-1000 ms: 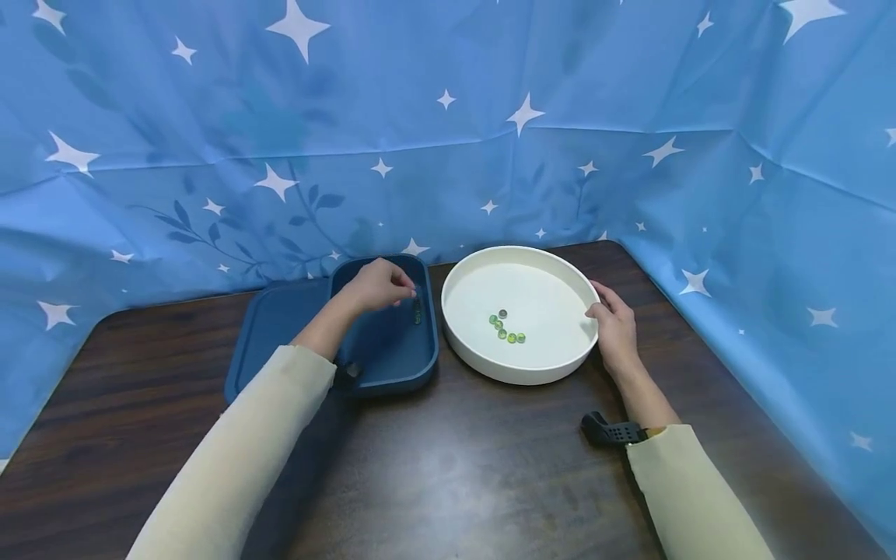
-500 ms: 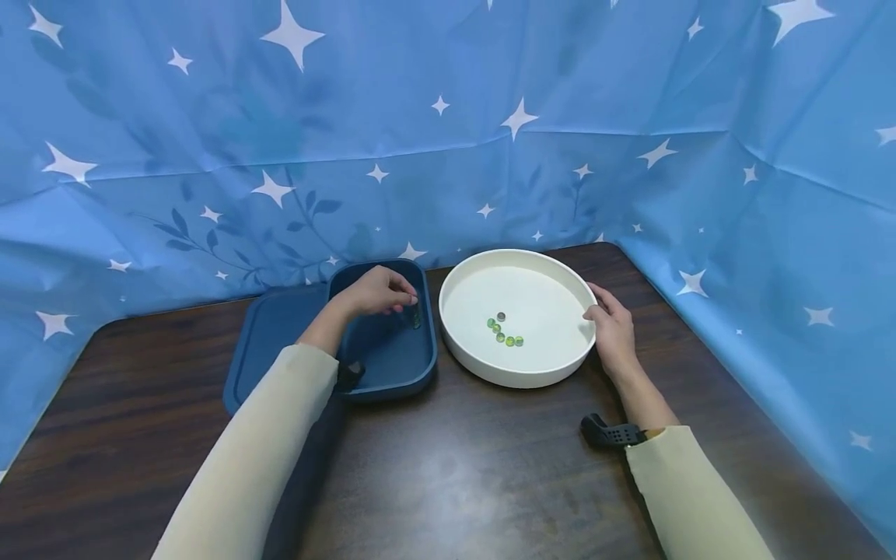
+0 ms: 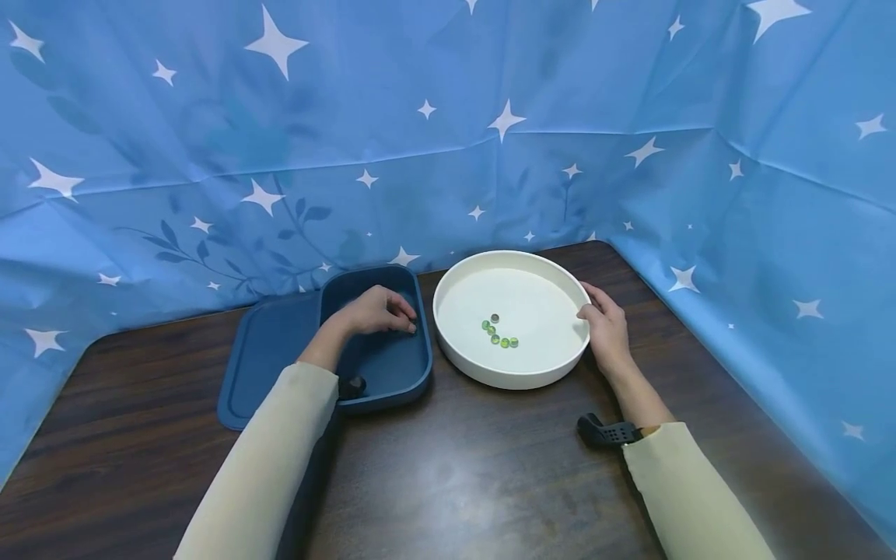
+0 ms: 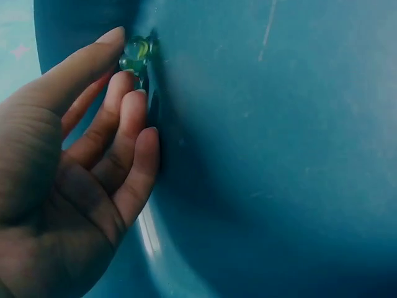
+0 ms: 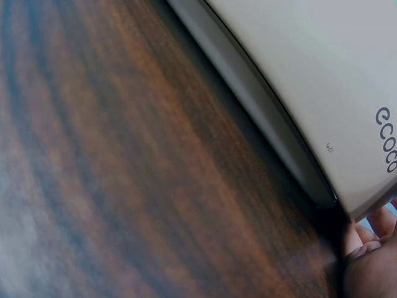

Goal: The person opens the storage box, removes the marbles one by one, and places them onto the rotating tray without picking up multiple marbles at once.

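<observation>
My left hand [image 3: 378, 311] reaches into a dark blue rectangular bin [image 3: 392, 398], its fingertips at the right inner wall. Thumb and fingers pinch a clear green glass marble [image 4: 138, 48] there, with more green glass right beside it in the left wrist view. My right hand [image 3: 607, 327] grips the right rim of a round white tray [image 3: 535, 292], thumb over the edge and fingers outside. Several green marbles [image 3: 495, 339] lie in a curve on the tray's floor, a darker marble [image 3: 495, 318] at the curve's upper end.
A flat blue lid [image 3: 262, 350] lies left of the bin, partly under it. Both containers stand near the back edge of a dark wooden table [image 3: 448, 474]. A blue star-patterned cloth [image 3: 392, 101] hangs behind and along the right side.
Within the bin, my left hand has come slightly lower along the right wall, now covering the marbles seen there earlier. My right hand keeps its grip on the tray; the head view has shifted slightly.
</observation>
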`<state>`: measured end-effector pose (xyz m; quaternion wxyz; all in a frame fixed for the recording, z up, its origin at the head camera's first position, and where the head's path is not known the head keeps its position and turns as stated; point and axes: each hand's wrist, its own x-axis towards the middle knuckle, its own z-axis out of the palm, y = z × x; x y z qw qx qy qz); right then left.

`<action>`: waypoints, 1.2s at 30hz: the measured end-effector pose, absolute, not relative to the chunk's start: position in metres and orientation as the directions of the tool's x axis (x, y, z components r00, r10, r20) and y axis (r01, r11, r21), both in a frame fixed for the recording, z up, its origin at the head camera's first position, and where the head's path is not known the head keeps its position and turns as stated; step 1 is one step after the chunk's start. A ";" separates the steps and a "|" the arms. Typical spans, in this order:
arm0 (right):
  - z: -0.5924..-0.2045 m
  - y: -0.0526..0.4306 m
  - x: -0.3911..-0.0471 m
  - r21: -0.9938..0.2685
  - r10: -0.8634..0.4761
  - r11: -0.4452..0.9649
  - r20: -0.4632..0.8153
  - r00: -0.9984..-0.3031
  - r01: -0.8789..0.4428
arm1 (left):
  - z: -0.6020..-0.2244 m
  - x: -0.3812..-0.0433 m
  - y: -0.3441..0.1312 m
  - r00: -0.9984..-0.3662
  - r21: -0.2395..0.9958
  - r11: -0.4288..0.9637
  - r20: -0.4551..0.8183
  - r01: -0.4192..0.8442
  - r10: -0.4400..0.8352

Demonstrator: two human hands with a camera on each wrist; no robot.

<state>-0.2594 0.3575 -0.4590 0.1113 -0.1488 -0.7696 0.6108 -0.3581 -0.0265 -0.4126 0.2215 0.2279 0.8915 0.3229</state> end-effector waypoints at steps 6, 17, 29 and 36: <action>-0.458 0.357 -0.260 -0.972 0.361 0.215 -0.011 -0.932 0.095 | -0.415 -0.360 -0.026 -0.801 0.669 0.701 -0.267 0.246 0.536; -0.458 0.357 -0.260 -0.972 0.378 0.213 -0.008 -0.926 0.095 | -0.417 -0.360 -0.026 -0.806 0.659 0.706 -0.255 0.260 0.535; -0.457 0.357 -0.260 -0.967 0.374 0.225 -0.026 -0.927 0.118 | -0.416 -0.360 -0.023 -0.816 0.648 0.719 -0.258 0.251 0.517; -0.458 0.358 -0.260 -0.965 0.370 0.235 -0.022 -0.929 0.116 | -0.419 -0.361 -0.026 -0.825 0.648 0.720 -0.246 0.251 0.509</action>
